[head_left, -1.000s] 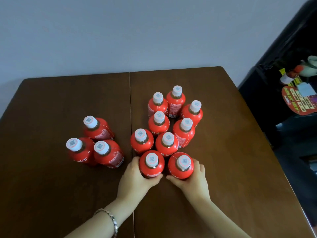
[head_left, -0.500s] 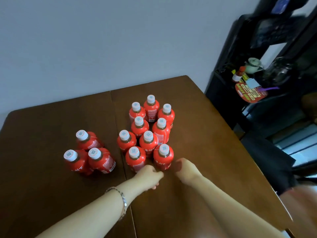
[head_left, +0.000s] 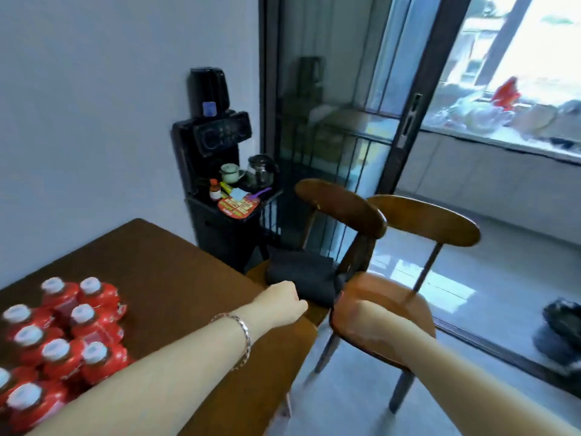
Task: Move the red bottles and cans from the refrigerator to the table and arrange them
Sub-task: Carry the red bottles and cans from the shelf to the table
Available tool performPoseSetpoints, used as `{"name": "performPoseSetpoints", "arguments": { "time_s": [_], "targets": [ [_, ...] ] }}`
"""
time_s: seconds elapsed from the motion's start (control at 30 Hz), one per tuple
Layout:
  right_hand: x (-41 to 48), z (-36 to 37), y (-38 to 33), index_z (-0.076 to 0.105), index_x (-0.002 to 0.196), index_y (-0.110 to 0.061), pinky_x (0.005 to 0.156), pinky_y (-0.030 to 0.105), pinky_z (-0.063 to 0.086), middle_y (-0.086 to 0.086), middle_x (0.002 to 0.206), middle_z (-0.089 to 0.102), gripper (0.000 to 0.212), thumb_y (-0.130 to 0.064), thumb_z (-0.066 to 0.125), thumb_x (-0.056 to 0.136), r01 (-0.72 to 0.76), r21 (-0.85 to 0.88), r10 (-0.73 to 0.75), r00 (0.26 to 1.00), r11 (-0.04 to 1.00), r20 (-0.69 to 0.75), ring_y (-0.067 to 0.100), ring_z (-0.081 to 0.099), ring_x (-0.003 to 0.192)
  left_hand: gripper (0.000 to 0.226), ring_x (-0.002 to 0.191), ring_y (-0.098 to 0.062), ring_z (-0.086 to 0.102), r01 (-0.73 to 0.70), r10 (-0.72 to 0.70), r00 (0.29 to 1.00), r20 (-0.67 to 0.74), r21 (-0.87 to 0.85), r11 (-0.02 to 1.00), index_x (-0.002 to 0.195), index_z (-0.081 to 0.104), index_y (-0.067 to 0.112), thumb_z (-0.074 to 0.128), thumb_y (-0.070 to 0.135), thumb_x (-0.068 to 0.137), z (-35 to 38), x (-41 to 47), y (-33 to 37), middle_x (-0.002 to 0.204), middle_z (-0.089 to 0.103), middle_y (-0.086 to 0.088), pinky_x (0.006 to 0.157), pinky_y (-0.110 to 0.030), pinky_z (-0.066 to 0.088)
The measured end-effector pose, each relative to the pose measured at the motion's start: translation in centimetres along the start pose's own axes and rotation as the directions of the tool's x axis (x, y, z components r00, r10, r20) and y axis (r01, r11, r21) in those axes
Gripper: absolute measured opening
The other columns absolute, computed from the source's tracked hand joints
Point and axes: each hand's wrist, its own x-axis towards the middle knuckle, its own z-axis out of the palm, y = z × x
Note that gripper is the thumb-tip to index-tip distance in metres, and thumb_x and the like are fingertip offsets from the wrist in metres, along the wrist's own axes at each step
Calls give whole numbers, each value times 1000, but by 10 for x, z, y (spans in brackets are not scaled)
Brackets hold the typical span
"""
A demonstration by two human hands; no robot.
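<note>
Several red bottles (head_left: 78, 325) with white caps stand packed together on the dark wooden table (head_left: 176, 272), at the lower left of the view. My left hand (head_left: 279, 302), with a bracelet on its wrist, hovers over the table's right corner, fingers curled, holding nothing. Past the table edge, in front of a chair seat, my right hand (head_left: 358, 319) is also curled into a loose fist and holds nothing. Both hands are well to the right of the bottles.
Two wooden chairs (head_left: 405, 243) stand close to the table's right side, the nearer one carrying a black cushion (head_left: 301, 275). A black tea bar machine (head_left: 220, 171) with kettles and cups stands against the wall. Behind it is a dark-framed glass sliding door (head_left: 345, 121). Pale tiled floor lies to the right.
My head has swung to the right, away from the table toward the chairs and door. Both hands have left the front two bottles and moved right past the table corner, fingers curled.
</note>
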Motion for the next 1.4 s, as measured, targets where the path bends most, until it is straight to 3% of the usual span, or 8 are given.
{"name": "performPoseSetpoints", "arguments": {
  "time_s": [0.1,0.2,0.33,0.67,0.8,0.97,1.2,1.4],
  "targets": [
    [-64,-36,88,47,133,-3,104,37,34,7,108,46,39,-21,42,98,-87,103,88,996,991,-9,24,46,107,22,83,-21,57,-160,158,987,33,47,986,100,57,13,45,31,96,41,2,99,85,53,-3,71,-28,44],
    [-128,-55,198,45,136,-8,102,29,36,8,134,50,41,-22,43,98,-222,108,233,967,969,-100,25,46,124,25,88,-20,60,-326,311,938,150,89,941,106,57,13,46,33,95,100,-3,210,89,58,-3,70,-26,47],
    [-197,-64,316,57,122,-6,89,29,46,13,125,59,37,-25,51,92,-433,179,461,871,883,-169,28,57,112,32,100,-30,60,-512,461,851,253,201,835,112,57,5,49,29,92,167,-17,327,111,63,-14,80,-32,47],
    [-383,-85,538,65,112,-6,85,30,49,11,114,66,30,-21,56,88,-669,461,805,552,583,-216,26,61,106,17,66,-22,53,-836,666,489,563,84,543,76,53,8,50,20,87,343,-83,586,71,57,-6,54,-24,42],
    [-441,-98,618,65,113,-6,74,29,46,12,117,65,31,-21,52,89,-737,510,894,407,443,-188,28,60,108,16,73,-22,56,-930,716,286,637,5,367,82,54,8,50,22,89,404,-108,689,80,59,-8,67,-29,47],
    [-503,-128,699,63,116,-8,94,35,47,6,120,62,34,-28,57,88,-755,600,964,216,265,-154,26,58,112,17,75,-21,54,-972,742,95,664,-99,213,94,59,6,51,20,90,469,-142,810,77,57,-6,69,-32,49],
    [-595,-138,807,61,113,-15,88,35,49,7,118,62,26,-24,53,90,-723,690,992,-94,-11,-83,26,60,107,18,71,-24,56,-976,757,-135,639,-216,8,67,52,10,50,16,83,556,-213,954,71,59,-9,65,-30,46],
    [-655,-123,902,61,113,-18,93,33,48,4,120,59,26,-26,54,88,-682,725,974,-213,-94,-73,25,57,108,7,87,-27,66,-940,733,-281,619,-330,-82,81,50,14,50,20,86,643,-272,1035,82,61,-6,76,-32,50]
  ]
}}
